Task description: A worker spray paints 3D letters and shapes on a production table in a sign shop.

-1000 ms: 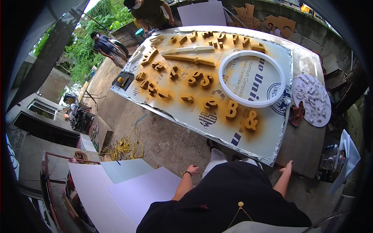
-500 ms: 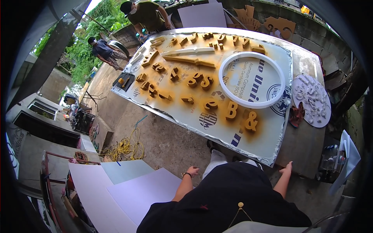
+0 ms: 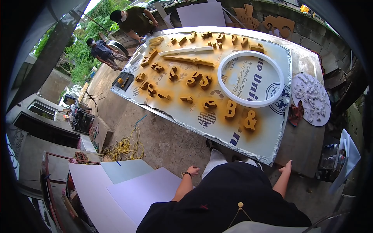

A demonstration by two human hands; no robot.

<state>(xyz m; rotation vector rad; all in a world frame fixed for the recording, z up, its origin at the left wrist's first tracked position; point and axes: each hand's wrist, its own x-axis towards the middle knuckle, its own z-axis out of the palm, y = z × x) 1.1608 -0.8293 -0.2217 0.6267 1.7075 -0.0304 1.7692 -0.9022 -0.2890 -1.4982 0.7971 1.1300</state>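
My left hand (image 3: 193,170) hangs beside my body, over the concrete floor, a dark band on its wrist. It holds nothing, and its loosely bent fingers look apart. On the other side, my right hand (image 3: 286,167) is empty with fingers stretched out, close to the near right corner of a large table. Covering the table is a printed sheet (image 3: 260,149) with crumpled edges. Gold-painted cut-out letters (image 3: 230,110) and an ampersand (image 3: 249,120) stand on it, ringed by gold overspray. A white ring (image 3: 251,104), a white clock-hand-like strip (image 3: 186,51) and a gold one (image 3: 188,60) lie there too.
One co-worker (image 3: 134,23) bends over the far left corner; another person (image 3: 101,52) stands beyond with a round dark object. Right of the table is a round white board (image 3: 311,101) with small pieces. White sheets (image 3: 143,194) and a yellow cord (image 3: 126,147) lie at left.
The co-worker at the far corner has shifted left and lower, reaching toward the table's edge. The other person has moved slightly left. Both my hands stay almost where they were.
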